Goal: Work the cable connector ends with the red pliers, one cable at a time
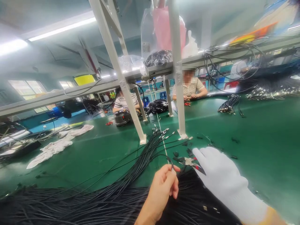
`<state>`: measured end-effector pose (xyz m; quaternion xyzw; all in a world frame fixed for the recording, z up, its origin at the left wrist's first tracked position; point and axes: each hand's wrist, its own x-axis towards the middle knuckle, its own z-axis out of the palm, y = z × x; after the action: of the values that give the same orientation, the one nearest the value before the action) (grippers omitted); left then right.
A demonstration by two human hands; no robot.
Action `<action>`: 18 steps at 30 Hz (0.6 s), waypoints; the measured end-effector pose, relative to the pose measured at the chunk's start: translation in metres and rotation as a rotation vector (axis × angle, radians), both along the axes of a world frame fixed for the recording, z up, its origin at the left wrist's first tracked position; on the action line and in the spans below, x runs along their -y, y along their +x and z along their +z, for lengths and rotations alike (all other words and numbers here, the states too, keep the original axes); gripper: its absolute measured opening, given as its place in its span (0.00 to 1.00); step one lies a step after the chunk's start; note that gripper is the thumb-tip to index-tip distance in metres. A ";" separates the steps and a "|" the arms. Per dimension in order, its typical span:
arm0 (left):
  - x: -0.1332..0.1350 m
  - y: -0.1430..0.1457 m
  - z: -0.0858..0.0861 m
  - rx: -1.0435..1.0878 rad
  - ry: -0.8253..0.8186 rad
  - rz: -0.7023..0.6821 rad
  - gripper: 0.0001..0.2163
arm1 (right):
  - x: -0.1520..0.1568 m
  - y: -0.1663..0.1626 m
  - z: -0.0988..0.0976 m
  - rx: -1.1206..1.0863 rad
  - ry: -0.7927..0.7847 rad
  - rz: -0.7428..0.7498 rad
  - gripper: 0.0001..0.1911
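Note:
My bare left hand (162, 186) pinches the end of a black cable (167, 157) between thumb and fingers. To its right, my right hand (221, 176) wears a white glove and is closed around a pair of cutting pliers (188, 161), whose jaws point left toward the cable end. The pliers' handles are mostly hidden by the glove. A bundle of black cables (140, 159) with metal-tipped ends runs beyond my left hand. A large heap of black cables (77, 203) fills the near edge. Small black scraps (175, 154) lie around the pliers.
White metal posts (179, 93) stand on the green table (112, 134) and carry a shelf. A white cloth (58, 147) lies at left. Two people sit across the table, near a dark device (122, 118). Another cable bundle (229, 104) lies at back right.

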<state>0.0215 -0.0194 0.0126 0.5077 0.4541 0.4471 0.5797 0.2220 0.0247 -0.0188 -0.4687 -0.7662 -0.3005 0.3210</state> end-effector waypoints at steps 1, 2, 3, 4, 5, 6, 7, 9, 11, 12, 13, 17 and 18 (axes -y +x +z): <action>0.000 0.000 0.000 -0.004 -0.003 0.003 0.18 | 0.001 -0.001 0.002 -0.001 0.007 0.022 0.15; 0.000 0.000 0.000 -0.012 -0.001 0.004 0.18 | 0.003 -0.003 0.004 0.006 0.005 0.044 0.15; 0.000 0.000 0.000 -0.022 0.004 0.004 0.18 | 0.004 -0.005 0.005 0.013 0.000 0.065 0.16; 0.000 0.000 0.001 -0.032 0.013 0.004 0.18 | 0.006 -0.006 0.006 0.019 -0.008 0.080 0.16; 0.000 0.000 0.001 -0.039 0.021 0.004 0.18 | 0.007 -0.008 0.007 0.018 -0.013 0.086 0.16; 0.000 0.000 0.002 -0.040 0.025 0.002 0.19 | 0.007 -0.009 0.007 0.010 -0.015 0.085 0.16; 0.001 0.001 0.003 -0.037 0.027 -0.003 0.20 | 0.008 -0.010 0.008 0.004 -0.018 0.083 0.16; 0.001 0.002 0.004 -0.029 0.028 -0.011 0.21 | 0.009 -0.012 0.009 0.003 -0.027 0.088 0.16; 0.001 0.002 0.004 -0.035 0.030 -0.016 0.22 | 0.009 -0.012 0.009 0.010 -0.033 0.094 0.15; 0.001 0.002 0.003 -0.044 0.031 -0.018 0.22 | 0.009 -0.012 0.010 0.014 -0.031 0.098 0.15; 0.001 0.001 0.002 -0.056 0.032 -0.020 0.22 | 0.009 -0.011 0.010 0.017 -0.027 0.103 0.15; 0.000 -0.001 -0.001 -0.121 0.057 -0.016 0.19 | 0.007 -0.012 0.008 0.016 -0.001 0.094 0.12; 0.000 -0.002 -0.001 -0.142 0.066 -0.011 0.18 | 0.007 -0.012 0.008 0.019 0.001 0.089 0.11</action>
<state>0.0192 -0.0193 0.0112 0.5594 0.4762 0.4216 0.5316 0.2103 0.0179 -0.0111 -0.4311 -0.7890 -0.2908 0.3272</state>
